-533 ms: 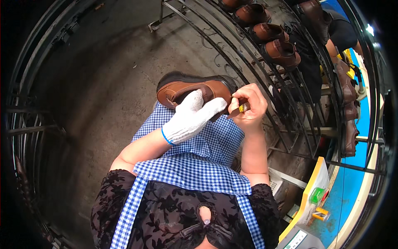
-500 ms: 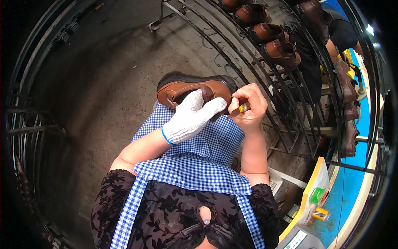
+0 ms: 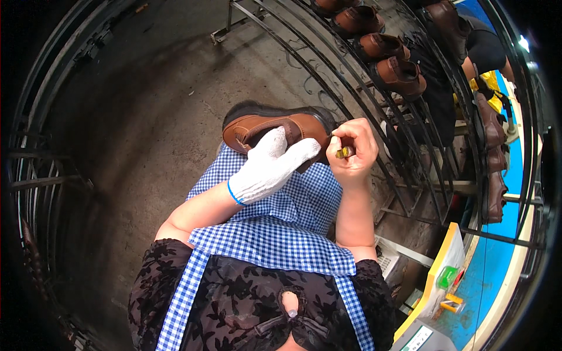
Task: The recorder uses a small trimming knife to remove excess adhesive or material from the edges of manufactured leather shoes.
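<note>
A brown leather shoe (image 3: 304, 124) with a thick black sole lies on its side over my lap, sole facing away from me. My left hand (image 3: 268, 167), in a white knitted glove with a blue cuff edge, is closed on the shoe's upper at its opening, and its fingers cover part of it. At the shoe's right end is my bare right hand (image 3: 355, 151), wrapped round a small tool with a yellow end (image 3: 344, 152). Fingers hide most of that tool, so its kind does not show. The fingertips are close beside the shoe's edge.
A black metal rack (image 3: 328, 70) curves past on the right, bearing several brown shoes (image 3: 398, 76). Beyond it runs a blue-topped bench (image 3: 492, 263) with a green item (image 3: 448, 277) and a yellow roll (image 3: 452, 303). Another person's dark-clothed limb (image 3: 487, 50) shows at upper right.
My right hand has turned slightly and moved a little to the right, off the shoe's edge. A brown flap beside its fingers no longer shows. The left hand and shoe have hardly moved.
</note>
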A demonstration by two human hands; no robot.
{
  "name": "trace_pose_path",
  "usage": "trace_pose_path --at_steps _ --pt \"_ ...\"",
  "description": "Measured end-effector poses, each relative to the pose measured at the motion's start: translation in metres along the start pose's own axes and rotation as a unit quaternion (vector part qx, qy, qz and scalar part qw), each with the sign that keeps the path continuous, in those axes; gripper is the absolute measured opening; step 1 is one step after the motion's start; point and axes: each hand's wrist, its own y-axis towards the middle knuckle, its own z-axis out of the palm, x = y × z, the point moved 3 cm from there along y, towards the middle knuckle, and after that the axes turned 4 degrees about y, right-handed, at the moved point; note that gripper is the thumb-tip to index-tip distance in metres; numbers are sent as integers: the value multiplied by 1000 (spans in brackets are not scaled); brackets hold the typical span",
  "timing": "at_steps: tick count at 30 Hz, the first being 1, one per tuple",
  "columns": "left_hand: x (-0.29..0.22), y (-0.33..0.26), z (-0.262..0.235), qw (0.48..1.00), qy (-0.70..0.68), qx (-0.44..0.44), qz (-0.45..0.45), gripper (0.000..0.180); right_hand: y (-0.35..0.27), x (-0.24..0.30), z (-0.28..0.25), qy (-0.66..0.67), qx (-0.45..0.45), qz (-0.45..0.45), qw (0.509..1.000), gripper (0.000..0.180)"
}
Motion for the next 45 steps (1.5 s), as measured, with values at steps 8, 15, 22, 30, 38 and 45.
trace_pose_path --at_steps 8,15,22,30,38,45 --pt "-10 -1 7 997 -71 -7 -29 40 1 20 -3 -162 58 -114 978 16" --pt "1 -1 5 999 23 -28 -12 38 -13 24 -16 -142 203 -72 966 14" --pt "-30 2 5 1000 -10 23 -3 41 -20 -37 -30 394 97 330 853 9" --pt "-50 -12 6 914 375 27 155 27 -21 -18 -30 328 87 290 895 40" --pt "-25 -19 27 696 582 135 398 17 -110 -53 11 481 97 447 748 87" --pt "-56 -47 19 816 398 229 350 26 -151 -55 52 600 -60 488 631 83"
